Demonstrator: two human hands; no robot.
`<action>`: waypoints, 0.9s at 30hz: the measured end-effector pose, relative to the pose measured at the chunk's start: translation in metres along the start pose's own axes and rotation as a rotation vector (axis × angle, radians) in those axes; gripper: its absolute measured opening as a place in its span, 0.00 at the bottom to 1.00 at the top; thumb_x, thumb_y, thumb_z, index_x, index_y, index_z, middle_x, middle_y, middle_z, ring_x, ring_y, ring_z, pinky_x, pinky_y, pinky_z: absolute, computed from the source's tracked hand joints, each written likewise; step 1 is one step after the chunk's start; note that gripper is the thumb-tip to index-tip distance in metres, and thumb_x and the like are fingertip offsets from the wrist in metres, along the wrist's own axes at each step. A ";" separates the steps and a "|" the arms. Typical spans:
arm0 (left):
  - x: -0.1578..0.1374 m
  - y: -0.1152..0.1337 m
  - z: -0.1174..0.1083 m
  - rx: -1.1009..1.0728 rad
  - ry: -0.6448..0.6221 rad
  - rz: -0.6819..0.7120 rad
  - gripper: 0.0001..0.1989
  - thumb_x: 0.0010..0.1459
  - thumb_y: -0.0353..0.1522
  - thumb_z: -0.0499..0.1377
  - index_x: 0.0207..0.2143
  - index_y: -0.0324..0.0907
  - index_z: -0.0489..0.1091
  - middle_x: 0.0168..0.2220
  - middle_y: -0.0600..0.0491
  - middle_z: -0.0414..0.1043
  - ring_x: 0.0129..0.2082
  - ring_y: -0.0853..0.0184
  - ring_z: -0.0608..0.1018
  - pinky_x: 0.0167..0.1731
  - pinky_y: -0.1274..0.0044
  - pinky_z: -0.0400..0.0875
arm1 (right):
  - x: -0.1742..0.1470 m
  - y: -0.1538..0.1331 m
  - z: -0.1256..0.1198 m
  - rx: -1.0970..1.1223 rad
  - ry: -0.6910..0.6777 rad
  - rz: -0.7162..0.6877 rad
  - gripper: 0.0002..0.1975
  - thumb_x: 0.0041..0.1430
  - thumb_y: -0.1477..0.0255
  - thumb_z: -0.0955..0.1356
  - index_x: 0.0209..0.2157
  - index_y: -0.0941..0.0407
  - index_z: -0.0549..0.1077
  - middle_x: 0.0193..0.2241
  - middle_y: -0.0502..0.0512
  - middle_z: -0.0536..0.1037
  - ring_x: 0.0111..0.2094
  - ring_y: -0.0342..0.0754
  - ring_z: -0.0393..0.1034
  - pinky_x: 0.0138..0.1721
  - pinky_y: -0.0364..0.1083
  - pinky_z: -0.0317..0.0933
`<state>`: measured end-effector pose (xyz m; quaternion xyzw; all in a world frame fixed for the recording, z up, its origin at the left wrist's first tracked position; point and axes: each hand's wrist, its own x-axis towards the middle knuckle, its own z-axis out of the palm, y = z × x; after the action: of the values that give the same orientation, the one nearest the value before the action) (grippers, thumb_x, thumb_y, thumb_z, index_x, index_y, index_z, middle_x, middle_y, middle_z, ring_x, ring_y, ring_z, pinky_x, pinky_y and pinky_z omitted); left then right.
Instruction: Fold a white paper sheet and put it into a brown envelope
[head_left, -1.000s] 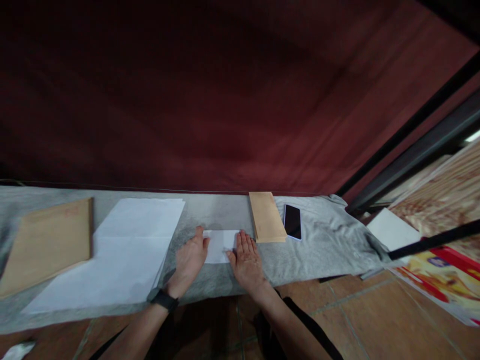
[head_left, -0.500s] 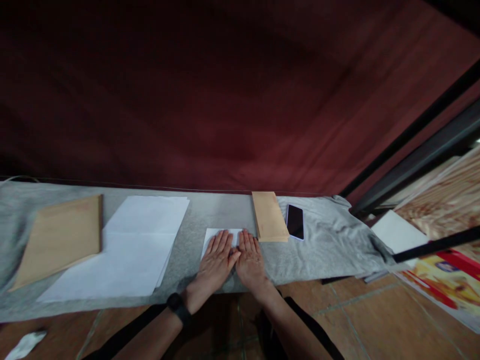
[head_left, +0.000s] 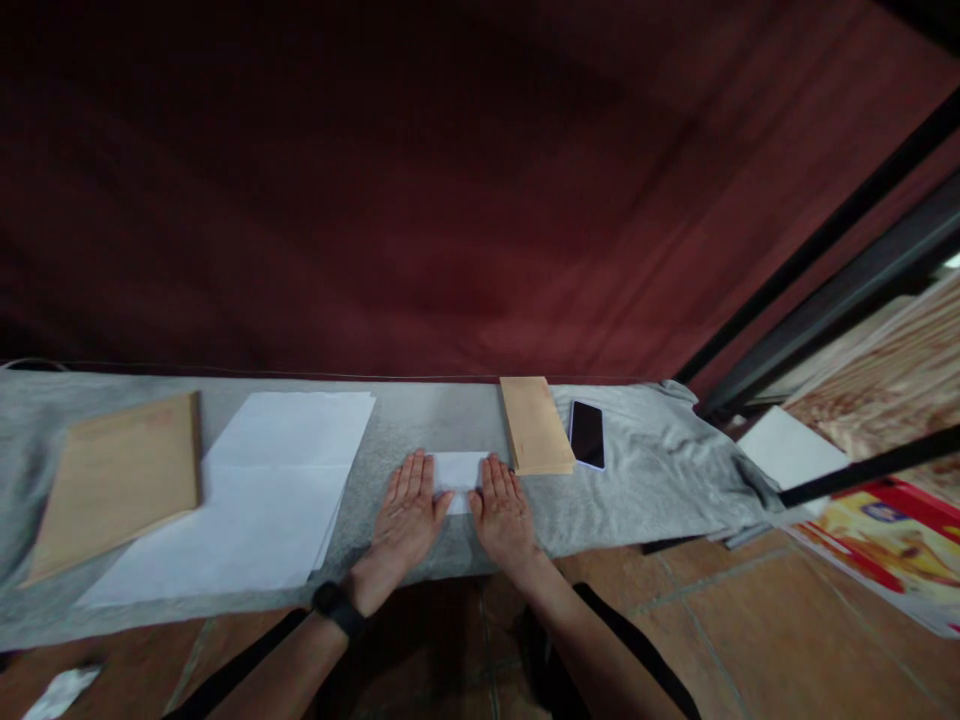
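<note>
A small white sheet of folded paper (head_left: 460, 472) lies flat on the grey cloth, between my two hands. My left hand (head_left: 409, 508) rests palm down over its left side, fingers stretched out and the thumb pointing inward. Over the right side my right hand (head_left: 502, 508) lies flat too, its fingers straight and its thumb on the paper. The middle of the paper shows between the thumbs, while its side edges are hidden under the hands. A stack of narrow brown envelopes (head_left: 536, 425) lies just beyond my right fingertips.
Large white sheets (head_left: 255, 500) lie to the left, partly under a big brown envelope stack (head_left: 124, 470). A phone (head_left: 587, 435) sits right of the narrow envelopes. A dark red curtain (head_left: 450, 200) hangs behind the cloth-covered surface (head_left: 637, 500). A black metal frame (head_left: 817, 240) stands at right.
My left hand has slid left across the paper, away from my right hand, baring the paper's middle. My right hand stays flat at the right side.
</note>
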<state>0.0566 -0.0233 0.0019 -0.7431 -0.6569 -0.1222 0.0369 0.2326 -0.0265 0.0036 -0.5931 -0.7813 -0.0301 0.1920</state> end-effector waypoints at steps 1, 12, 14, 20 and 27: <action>0.000 0.000 -0.001 -0.002 -0.005 0.003 0.35 0.67 0.47 0.45 0.67 0.30 0.55 0.69 0.35 0.51 0.70 0.52 0.55 0.67 0.60 0.52 | 0.000 0.000 -0.001 0.004 -0.003 0.007 0.27 0.72 0.67 0.58 0.67 0.67 0.57 0.66 0.68 0.59 0.68 0.57 0.53 0.65 0.56 0.51; 0.001 0.004 -0.014 0.022 -0.076 -0.021 0.29 0.67 0.42 0.49 0.67 0.44 0.58 0.71 0.41 0.48 0.70 0.50 0.53 0.66 0.58 0.51 | -0.007 -0.013 -0.009 0.131 -0.032 -0.161 0.26 0.73 0.61 0.58 0.67 0.56 0.59 0.66 0.57 0.62 0.67 0.51 0.56 0.67 0.55 0.49; 0.000 0.004 -0.013 0.042 -0.069 -0.034 0.31 0.67 0.44 0.49 0.67 0.40 0.57 0.70 0.38 0.49 0.70 0.51 0.54 0.66 0.59 0.51 | -0.008 -0.010 -0.007 0.110 -0.005 -0.136 0.28 0.72 0.60 0.58 0.67 0.59 0.59 0.66 0.60 0.62 0.67 0.52 0.56 0.67 0.54 0.51; -0.002 -0.004 -0.012 0.048 -0.074 -0.068 0.37 0.66 0.48 0.46 0.68 0.31 0.54 0.70 0.36 0.49 0.71 0.51 0.52 0.67 0.59 0.49 | -0.012 0.001 -0.005 0.032 0.049 -0.082 0.30 0.71 0.61 0.60 0.67 0.65 0.58 0.65 0.66 0.62 0.66 0.56 0.56 0.66 0.55 0.52; -0.005 -0.015 -0.013 0.055 -0.068 -0.067 0.36 0.66 0.45 0.43 0.68 0.29 0.52 0.69 0.37 0.51 0.70 0.52 0.54 0.67 0.60 0.48 | -0.014 0.006 -0.009 0.043 0.034 -0.060 0.29 0.72 0.61 0.59 0.66 0.65 0.59 0.65 0.66 0.63 0.66 0.57 0.57 0.65 0.56 0.53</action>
<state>0.0400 -0.0291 0.0118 -0.7232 -0.6854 -0.0799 0.0309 0.2437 -0.0404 0.0062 -0.5645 -0.7958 -0.0293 0.2171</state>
